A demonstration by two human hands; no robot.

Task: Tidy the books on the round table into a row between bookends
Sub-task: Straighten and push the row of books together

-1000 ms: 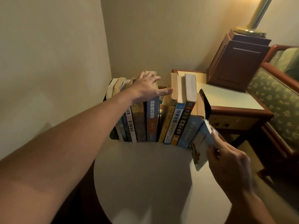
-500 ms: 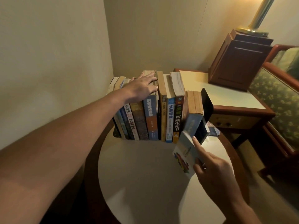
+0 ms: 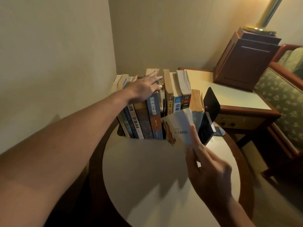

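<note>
Head view, row of books [image 3: 147,115] stood at the round surface's [image 3: 147,177] far edge, left hand [image 3: 144,89] lay flat atop them, fingers spread, right hand [image 3: 208,169] fingers pinched a thin book [image 3: 177,128] before the row, black bookend [image 3: 211,102] beside its right end.

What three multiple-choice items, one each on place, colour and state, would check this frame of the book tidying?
1. Where is the left hand?
A. On top of the row of books
B. Flat on the table
C. On the armchair

2. What colour is the bookend at the row's right end?
A. White
B. Black
C. Red

3. What state is the loose book in?
A. Lying flat on the table
B. Standing in the row
C. Held in the right hand

Answers: 1 A, the palm rests on the book tops; 2 B, its upright plate is black; 3 C, the fingers grip it in front of the row.
</note>
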